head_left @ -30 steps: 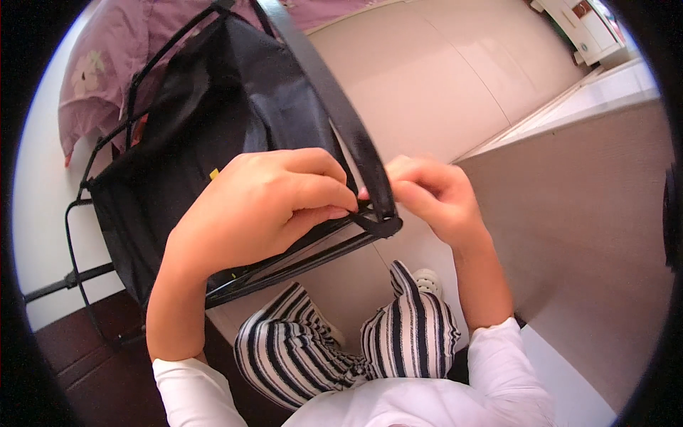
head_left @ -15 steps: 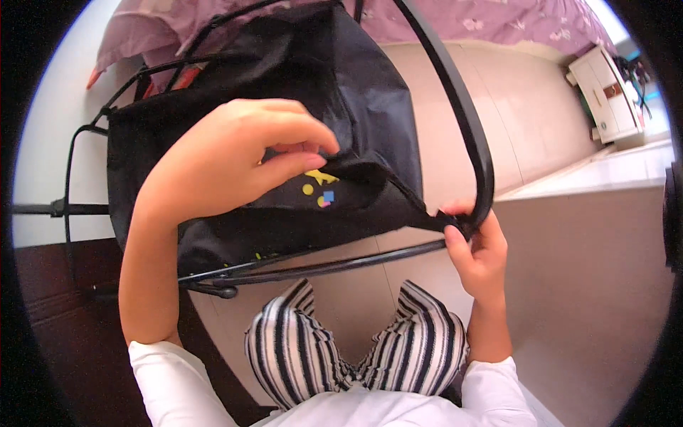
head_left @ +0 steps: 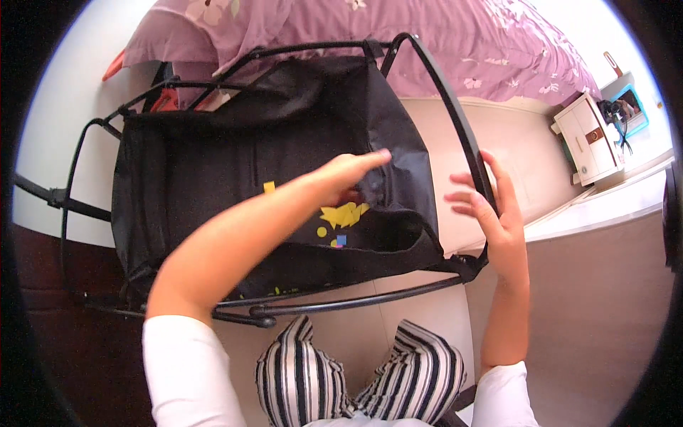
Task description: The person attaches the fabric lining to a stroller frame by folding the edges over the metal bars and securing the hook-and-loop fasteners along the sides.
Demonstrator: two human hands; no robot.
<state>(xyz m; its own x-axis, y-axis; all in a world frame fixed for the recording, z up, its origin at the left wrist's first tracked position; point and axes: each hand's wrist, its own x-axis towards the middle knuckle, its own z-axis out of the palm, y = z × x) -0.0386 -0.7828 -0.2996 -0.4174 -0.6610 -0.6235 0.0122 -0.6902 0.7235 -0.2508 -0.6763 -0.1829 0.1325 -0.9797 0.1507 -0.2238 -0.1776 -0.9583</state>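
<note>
A large black fabric basket (head_left: 213,171) hangs in a black metal tube frame in front of me, its top open. Yellow shapes (head_left: 345,213) and a small blue square (head_left: 341,240) show on the fabric inside. My left hand (head_left: 348,174) reaches across the basket near its right wall, one finger stretched out and the others partly hidden beneath; I see nothing held. At the right, my right hand (head_left: 498,206) is beside the curved black frame tube (head_left: 455,107), its fingers spread on both sides of it, not closed round it. Below it, a black strap joint (head_left: 466,267) meets the lower bar.
A bed with a purple floral cover (head_left: 469,57) stands behind the frame. To the far right is a small white cabinet (head_left: 589,139) with a blue-framed item on top. Dark wooden furniture (head_left: 64,306) lies at the left. My knees in striped trousers (head_left: 299,370) are close below the frame.
My right hand has let go of the corner joint and moved up along the curved tube. My left hand has shifted right over the basket, whose front edge now sags open wider.
</note>
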